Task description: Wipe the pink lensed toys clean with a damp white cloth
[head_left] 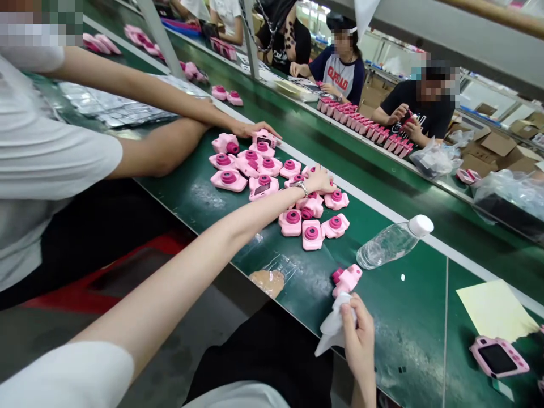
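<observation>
In the head view, your left hand [321,180] lay over the near-right part of a cluster of pink cameras [291,224], arm stretched across the bench [419,323]. Its fingers were bent down among the cameras; whether they had closed on one, you could not tell. Your right hand [360,331] was clamped on a white cloth [334,324], pinched between thumb and fingers, which probably left the loose end free to hang. A single camera [349,277] sat just past that hand, set apart from the cluster, its near end meeting the cloth in view; whether the hand bore it was unclear. Most of the cluster lay with lenses up, perhaps to spare the lenses from rubbing on the bench.

Around you, a co-worker's hand [254,130] rested on the far-left edge of the cluster, so that side was shared and the crossing forearms crowded it. A clear bottle [389,243] leaned over beyond the single camera, standing in the way on that side. A wrapped brown item [267,280] lay at the near edge, below your left forearm. Farther right were a yellow sheet [493,309] and a camera with a dark screen [499,357].
</observation>
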`<move>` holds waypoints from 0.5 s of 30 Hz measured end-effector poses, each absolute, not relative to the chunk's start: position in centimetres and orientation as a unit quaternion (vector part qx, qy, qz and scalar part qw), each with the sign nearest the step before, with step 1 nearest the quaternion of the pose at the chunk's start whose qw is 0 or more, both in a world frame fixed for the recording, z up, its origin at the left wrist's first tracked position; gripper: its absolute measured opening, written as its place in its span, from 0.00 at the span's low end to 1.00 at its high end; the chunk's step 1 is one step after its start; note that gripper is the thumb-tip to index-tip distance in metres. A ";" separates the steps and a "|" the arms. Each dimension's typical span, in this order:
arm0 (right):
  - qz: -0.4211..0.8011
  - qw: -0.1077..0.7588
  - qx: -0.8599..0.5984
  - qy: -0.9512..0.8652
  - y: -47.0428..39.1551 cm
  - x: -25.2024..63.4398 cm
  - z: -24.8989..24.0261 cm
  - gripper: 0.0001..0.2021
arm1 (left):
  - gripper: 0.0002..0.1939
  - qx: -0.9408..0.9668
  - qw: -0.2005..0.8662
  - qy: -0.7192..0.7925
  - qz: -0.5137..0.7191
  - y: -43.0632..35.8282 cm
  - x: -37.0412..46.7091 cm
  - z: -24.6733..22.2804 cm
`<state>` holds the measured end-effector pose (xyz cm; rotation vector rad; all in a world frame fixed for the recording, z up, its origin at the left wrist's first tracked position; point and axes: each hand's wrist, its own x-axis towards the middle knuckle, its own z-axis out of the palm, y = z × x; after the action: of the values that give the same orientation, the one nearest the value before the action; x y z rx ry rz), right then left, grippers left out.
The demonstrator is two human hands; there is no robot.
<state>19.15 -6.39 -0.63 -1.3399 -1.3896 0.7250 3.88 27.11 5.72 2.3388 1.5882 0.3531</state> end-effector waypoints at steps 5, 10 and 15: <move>0.296 0.544 -0.608 -0.497 -7.1 21.5 -2.4 0.21 | 0.24 0.829 0.140 0.534 0.091 23.3 4.5 3.0; 0.274 0.592 -0.634 -0.416 -6.9 22.8 -3.4 0.20 | 0.24 0.847 0.128 0.502 0.121 19.4 5.5 2.9; 0.193 0.627 -0.612 -0.443 -4.1 23.2 -3.3 0.16 | 0.26 0.891 0.159 0.393 0.162 18.0 7.6 4.8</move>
<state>23.16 -4.12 -3.33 -1.4034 -1.0149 0.4421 7.63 18.02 4.84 2.5476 1.1238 0.4638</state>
